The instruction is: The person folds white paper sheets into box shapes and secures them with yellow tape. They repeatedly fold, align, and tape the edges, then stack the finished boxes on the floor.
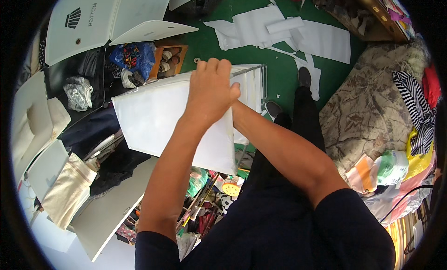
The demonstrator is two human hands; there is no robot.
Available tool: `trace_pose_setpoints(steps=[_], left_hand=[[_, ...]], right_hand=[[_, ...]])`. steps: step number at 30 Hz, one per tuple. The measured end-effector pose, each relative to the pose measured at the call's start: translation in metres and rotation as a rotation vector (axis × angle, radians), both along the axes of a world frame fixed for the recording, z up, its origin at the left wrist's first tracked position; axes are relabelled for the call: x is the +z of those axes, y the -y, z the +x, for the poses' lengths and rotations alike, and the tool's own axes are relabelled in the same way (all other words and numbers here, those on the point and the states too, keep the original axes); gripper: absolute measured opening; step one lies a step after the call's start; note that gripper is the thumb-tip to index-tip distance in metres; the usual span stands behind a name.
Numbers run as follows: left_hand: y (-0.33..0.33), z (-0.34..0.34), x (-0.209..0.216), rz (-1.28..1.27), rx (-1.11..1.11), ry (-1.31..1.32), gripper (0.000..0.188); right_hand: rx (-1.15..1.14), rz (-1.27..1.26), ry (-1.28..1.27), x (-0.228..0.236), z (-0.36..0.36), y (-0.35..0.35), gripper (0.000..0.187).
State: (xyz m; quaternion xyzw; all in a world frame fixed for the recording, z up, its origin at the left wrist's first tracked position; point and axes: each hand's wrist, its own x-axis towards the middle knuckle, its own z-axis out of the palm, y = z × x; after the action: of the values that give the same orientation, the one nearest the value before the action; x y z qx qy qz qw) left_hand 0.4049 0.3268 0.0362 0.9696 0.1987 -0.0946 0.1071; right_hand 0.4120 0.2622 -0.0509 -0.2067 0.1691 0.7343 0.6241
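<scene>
A white, flat-sided panel (163, 116) with a slightly worn edge hangs in front of me, tilted. Over its upper edge curl the fingers of my left hand (208, 88), closed, with the thumb on the right side. My right forearm (279, 142) crosses from the right and passes behind the panel's right edge. The right hand is hidden there, so its fingers do not show. Just right of the left hand, a thin grey metal frame (264, 83) stands next to more white sheeting.
White foam sheets (260, 27) lie on the green floor, near my shoes (304, 77). At left are white cabinet doors (84, 27), an open wooden drawer (179, 55) and a blue bag (139, 60). A camouflage-covered seat or bed (372, 111) holds clothes and packages at right.
</scene>
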Motion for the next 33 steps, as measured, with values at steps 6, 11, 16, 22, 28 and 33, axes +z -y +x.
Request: trace_pose_setpoints(steps=[6,11,16,22,28,33], left_hand=[[-0.007,-0.002,0.003,-0.016,0.002,-0.05,0.031],[-0.005,-0.003,0.008,-0.066,0.04,-0.01,0.034],[-0.002,-0.008,0.007,-0.051,0.058,0.01,0.034],[-0.002,-0.008,0.013,-0.121,0.133,-0.038,0.043],[0.004,-0.02,0.011,-0.018,0.067,-0.033,0.038],[0.0,-0.019,-0.004,-0.006,0.117,0.01,0.026]], right_hand=[[0.229,0.209,0.115,-0.026,0.001,-0.009,0.046],[-0.124,-0.086,0.156,-0.024,-0.017,0.026,0.04],[-0.284,-0.301,0.729,0.038,-0.009,0.067,0.039],[-0.1,-0.274,1.383,0.039,-0.062,0.079,0.036],[-0.112,-0.281,1.117,0.042,-0.046,0.059,0.046],[-0.073,-0.103,1.04,0.035,-0.05,0.067,0.039]])
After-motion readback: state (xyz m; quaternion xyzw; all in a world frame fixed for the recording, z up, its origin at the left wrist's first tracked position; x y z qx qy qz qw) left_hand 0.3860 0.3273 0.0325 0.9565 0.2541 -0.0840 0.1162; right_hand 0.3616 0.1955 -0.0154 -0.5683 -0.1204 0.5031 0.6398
